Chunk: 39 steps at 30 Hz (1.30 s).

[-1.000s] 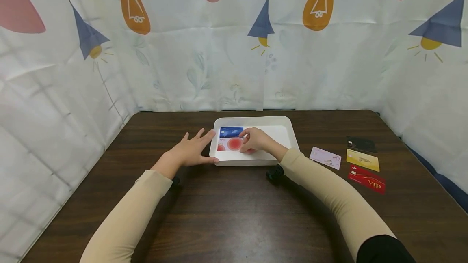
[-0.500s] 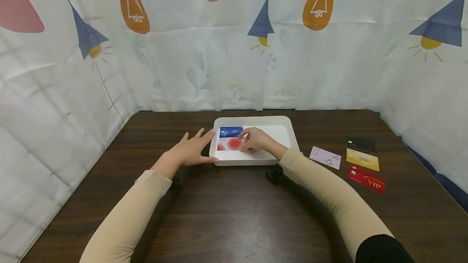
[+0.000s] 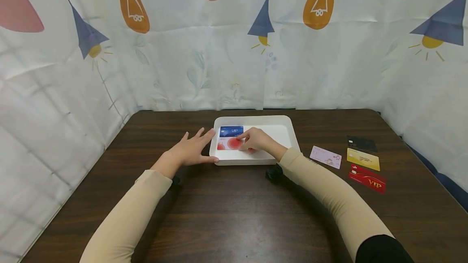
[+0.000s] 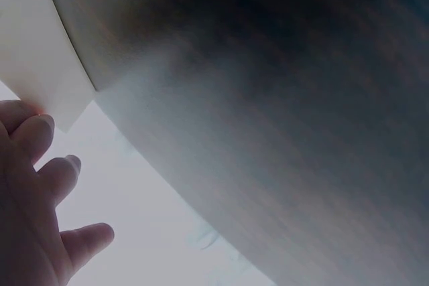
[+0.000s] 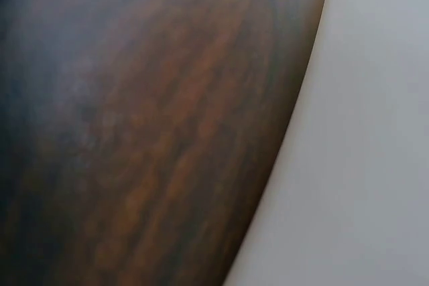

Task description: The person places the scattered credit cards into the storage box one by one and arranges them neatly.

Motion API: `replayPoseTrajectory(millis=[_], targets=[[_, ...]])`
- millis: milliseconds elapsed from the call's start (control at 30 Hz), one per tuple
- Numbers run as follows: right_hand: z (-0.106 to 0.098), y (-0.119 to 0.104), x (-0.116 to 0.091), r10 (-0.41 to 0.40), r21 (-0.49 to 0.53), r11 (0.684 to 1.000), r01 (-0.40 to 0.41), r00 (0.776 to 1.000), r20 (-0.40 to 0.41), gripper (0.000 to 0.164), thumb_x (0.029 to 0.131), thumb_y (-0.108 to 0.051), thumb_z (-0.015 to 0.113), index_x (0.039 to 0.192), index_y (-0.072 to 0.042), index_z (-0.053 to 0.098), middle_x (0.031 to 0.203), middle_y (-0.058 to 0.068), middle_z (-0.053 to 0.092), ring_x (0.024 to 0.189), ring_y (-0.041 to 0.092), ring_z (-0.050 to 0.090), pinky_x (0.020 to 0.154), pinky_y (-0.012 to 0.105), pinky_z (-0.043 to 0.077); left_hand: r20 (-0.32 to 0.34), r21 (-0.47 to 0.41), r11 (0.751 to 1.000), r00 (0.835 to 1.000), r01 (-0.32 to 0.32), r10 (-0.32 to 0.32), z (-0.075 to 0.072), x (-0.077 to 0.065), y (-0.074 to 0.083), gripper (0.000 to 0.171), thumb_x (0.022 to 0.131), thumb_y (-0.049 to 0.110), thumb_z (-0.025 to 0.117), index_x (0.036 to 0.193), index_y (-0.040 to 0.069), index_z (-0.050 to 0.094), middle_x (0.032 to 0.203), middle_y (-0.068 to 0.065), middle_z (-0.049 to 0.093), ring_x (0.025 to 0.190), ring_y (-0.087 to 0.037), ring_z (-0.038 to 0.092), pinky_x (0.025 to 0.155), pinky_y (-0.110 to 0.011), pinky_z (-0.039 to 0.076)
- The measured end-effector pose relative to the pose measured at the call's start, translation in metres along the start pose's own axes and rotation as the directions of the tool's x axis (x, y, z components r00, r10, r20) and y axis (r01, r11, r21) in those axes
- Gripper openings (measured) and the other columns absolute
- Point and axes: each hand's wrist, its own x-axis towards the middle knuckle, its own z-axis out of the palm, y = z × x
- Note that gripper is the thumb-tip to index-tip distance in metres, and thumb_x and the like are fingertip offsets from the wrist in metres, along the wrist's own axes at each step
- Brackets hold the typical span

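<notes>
A shallow white tray [image 3: 256, 160] lies at the far middle of the table in the head view. Inside, at its left, a blue VIP card [image 3: 231, 131] sits directly above a pink card with red circles [image 3: 228, 144]. My right hand [image 3: 257, 139] reaches into the tray and pinches the pink card near its right end, index fingertip at the upper edge and thumb below; the hand covers that end. My left hand [image 3: 191, 150] spreads its fingers against the tray's left side, index and thumb at the rim. The left wrist view shows its fingers [image 4: 59, 177] beside the tray wall [image 4: 40, 51].
Right of the tray lie a pale lilac card [image 3: 326, 157], a black card [image 3: 361, 143], a yellow card [image 3: 363, 159] and a red VIP card [image 3: 367, 178]. The brown wooden table [image 3: 226, 210] ends at a patterned white curtain [image 3: 234, 68].
My right index finger has shifted slightly left onto the pink card. The left hand, tray and other cards stay where they were.
</notes>
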Motion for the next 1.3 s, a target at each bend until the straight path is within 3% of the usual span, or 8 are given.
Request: replayPoseTrajectory(millis=[800, 1133, 1300], targets=[[-0.003, 0.002, -0.002, -0.002, 0.053, 0.999, 0.003, 1.0, -0.005, 0.042, 0.089, -0.016, 0.082, 0.129, -0.01, 0.073, 0.089, 0.01, 0.061, 0.058, 0.013, 0.057, 0.056, 0.022, 0.05, 0.003, 0.003, 1.0, 1.0, 0.004, -0.004, 0.0, 0.0, -0.001, 0.108, 0.089, 0.072, 0.062, 0.165, 0.009, 0.018, 0.168, -0.014, 0.022, 0.155, -0.039, 0.012, 0.116, -0.073, 0.007], [-0.022, 0.009, -0.01, -0.04, 0.103, 0.994, 0.046, 0.998, -0.058, 0.033, 0.094, -0.013, 0.076, 0.126, -0.006, 0.072, 0.09, 0.01, 0.066, 0.061, 0.015, 0.061, 0.062, 0.026, 0.056, -0.006, 0.013, 1.0, 1.0, 0.006, -0.006, 0.004, 0.003, -0.004, 0.108, 0.089, 0.072, 0.062, 0.165, 0.01, 0.017, 0.169, -0.012, 0.021, 0.155, -0.037, 0.011, 0.116, -0.072, 0.007], [-0.036, 0.01, -0.021, -0.066, 0.07, 0.995, 0.072, 0.995, -0.079, 0.029, 0.099, -0.012, 0.069, 0.127, -0.004, 0.072, 0.098, 0.011, 0.068, 0.065, 0.018, 0.065, 0.068, 0.032, 0.059, -0.014, 0.006, 1.0, 1.0, -0.001, 0.001, 0.003, 0.002, -0.003, 0.108, 0.089, 0.072, 0.063, 0.165, 0.009, 0.018, 0.169, -0.012, 0.022, 0.155, -0.038, 0.012, 0.116, -0.073, 0.007]])
